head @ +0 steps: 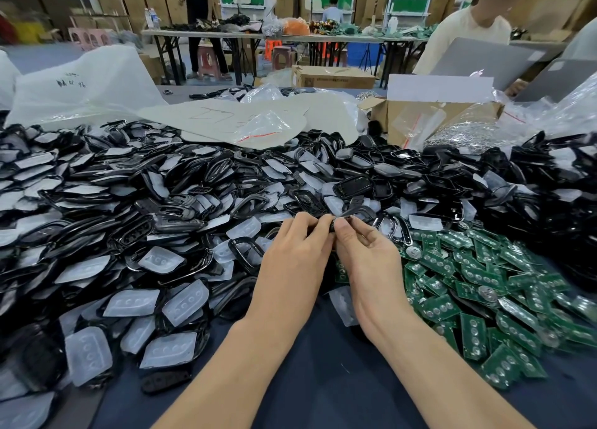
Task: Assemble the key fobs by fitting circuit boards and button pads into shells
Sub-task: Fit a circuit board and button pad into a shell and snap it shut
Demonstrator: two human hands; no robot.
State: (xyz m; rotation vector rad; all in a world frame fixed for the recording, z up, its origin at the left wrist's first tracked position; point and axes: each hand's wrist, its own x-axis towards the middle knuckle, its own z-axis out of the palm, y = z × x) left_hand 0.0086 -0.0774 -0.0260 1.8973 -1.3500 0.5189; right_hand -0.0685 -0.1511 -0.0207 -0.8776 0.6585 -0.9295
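Open cardboard box [420, 118] far right; white plastic bag [80, 82] far left; grey laptop [484, 61] behind box.

Black shells [181, 202], translucent white button pads [135, 302], green circuit boards [475, 331], dark blue table [323, 380].

A small black shell piece [348, 212] is pinched between the fingertips of the left hand [290, 257] and the right hand [365, 254], held just above the heap at the middle of the counter [323, 380]. Around it spreads a deep heap of glossy black shells [193, 183] mixed with cloudy white button pads [185, 302], each with a row of round bumps, lying flat or tilted every way. To the right lies a separate pile of green circuit boards [468, 286] with round silver contacts, overlapping one another.
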